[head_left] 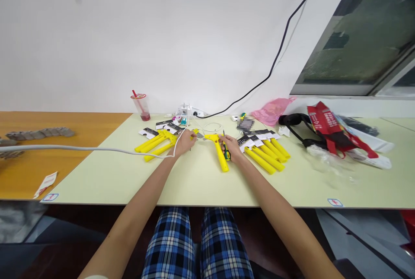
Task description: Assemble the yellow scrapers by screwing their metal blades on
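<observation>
My right hand [231, 147] is closed around a green-and-yellow screwdriver [227, 154], its thin tip pointing away from me. Those same fingers touch a yellow scraper handle [221, 158] with a wide head, which lies slanted toward me. Across from it my left hand [184, 142] has its fingers pinched together. A flat metal blade [199, 135] shows between the left fingertips and the scraper head; whether it is gripped is unclear. Yellow scrapers [155, 143] with black-and-white blade covers lie left of my left hand. Several more yellow scrapers [266, 158] lie right of my right hand.
A white cable [97, 148] crosses over my left wrist. At the wall stand a cup with a red straw [142, 107] and a power strip [189, 110]. On the right lie a pink plastic bag [271, 111], a red bag [327, 125], black headphones [293, 120] and clear plastic wrap [327, 160].
</observation>
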`<state>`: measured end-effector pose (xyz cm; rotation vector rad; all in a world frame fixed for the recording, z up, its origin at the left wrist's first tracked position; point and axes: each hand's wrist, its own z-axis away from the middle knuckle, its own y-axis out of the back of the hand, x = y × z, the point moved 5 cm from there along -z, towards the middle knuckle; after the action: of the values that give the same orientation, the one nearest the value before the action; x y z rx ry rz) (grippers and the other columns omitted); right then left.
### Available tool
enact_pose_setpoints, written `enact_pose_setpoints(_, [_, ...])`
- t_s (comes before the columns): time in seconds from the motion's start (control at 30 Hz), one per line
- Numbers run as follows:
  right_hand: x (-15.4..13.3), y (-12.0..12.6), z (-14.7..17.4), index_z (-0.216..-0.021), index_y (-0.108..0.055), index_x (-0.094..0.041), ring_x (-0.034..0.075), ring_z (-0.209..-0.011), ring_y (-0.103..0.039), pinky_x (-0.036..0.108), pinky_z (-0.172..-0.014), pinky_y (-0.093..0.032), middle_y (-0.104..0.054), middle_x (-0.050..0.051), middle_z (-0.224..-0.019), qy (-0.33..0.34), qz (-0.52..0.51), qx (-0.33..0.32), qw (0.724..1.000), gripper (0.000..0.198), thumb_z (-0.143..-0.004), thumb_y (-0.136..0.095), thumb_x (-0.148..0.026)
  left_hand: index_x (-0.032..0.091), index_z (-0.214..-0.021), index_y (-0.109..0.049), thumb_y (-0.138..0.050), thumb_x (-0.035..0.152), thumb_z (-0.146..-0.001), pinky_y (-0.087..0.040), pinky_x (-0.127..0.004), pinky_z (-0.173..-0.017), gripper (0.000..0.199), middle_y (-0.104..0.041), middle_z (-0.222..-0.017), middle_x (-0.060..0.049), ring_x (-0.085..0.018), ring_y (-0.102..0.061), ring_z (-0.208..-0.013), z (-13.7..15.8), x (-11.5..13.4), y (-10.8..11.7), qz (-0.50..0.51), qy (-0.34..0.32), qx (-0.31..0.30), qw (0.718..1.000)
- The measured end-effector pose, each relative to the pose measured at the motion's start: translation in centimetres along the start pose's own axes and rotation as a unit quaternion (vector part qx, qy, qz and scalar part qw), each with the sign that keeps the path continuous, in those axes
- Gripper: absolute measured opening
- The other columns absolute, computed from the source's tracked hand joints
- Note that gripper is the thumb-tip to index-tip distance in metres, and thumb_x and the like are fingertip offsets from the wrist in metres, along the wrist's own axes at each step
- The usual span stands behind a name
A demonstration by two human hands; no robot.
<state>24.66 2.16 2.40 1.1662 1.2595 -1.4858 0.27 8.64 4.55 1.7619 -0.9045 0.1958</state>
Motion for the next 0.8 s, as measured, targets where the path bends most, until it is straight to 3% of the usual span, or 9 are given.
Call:
enact_pose_setpoints(0.17, [0.1,0.0,-0.1,-0.079,-0.06,-0.022,0.007,-0.046,-0.048,0.021,-0.035,-0.042,-0.071,0.001,-0.083,0.001,0.002,-0.004,1.0,0.051,-0.077,-0.093,-0.061,0.021,-0.074,-0.08,-0.075,0.019,-0.076,-0.058,-0.038,-0.082,0.006,-0.08,-0.08,-0.008,-0.027,-0.074,-0.079,-3.4,-0.9,-1.1,0.021,0.033,-0.085,0.996])
enact_pose_setpoints(0.3, [0.1,-0.2,-0.2,-0.08,-0.061,-0.022,0.006,-0.047,-0.047,0.021,-0.036,-0.043,-0.075,0.004,-0.089,0.0,-0.001,-0.017,1.0,0.05,-0.078,-0.092,-0.061,0.022,-0.07,-0.08,-0.08,0.022,-0.07,-0.056,-0.034,-0.072,0.001,-0.079,-0.075,-0.006,-0.025,-0.072,-0.073,-4.6,-1.7,-1.3,0.031,0.054,-0.126,0.99])
enact_pose_setpoints(0.6, [-0.1,-0.8,0.2,-0.082,-0.068,-0.02,0.006,-0.046,-0.048,0.02,-0.035,-0.043,-0.078,0.005,-0.09,-0.001,0.021,-0.048,0.999,0.045,-0.08,-0.091,-0.059,0.023,-0.069,-0.08,-0.084,0.031,-0.067,-0.055,-0.033,-0.071,0.009,-0.08,-0.076,-0.006,-0.025,-0.072,-0.072,-4.0,-1.7,-1.1,0.039,0.056,-0.177,0.982])
enact_pose_setpoints(0.8, [-0.2,-1.1,0.4,-0.083,-0.07,-0.02,0.006,-0.045,-0.05,0.02,-0.035,-0.044,-0.078,0.005,-0.09,-0.003,0.033,-0.058,0.998,0.039,-0.083,-0.09,-0.053,0.024,-0.073,-0.083,-0.083,0.035,-0.069,-0.057,-0.033,-0.075,0.011,-0.081,-0.078,-0.007,-0.026,-0.074,-0.077,-2.6,-1.1,-0.6,0.041,0.04,-0.16,0.985])
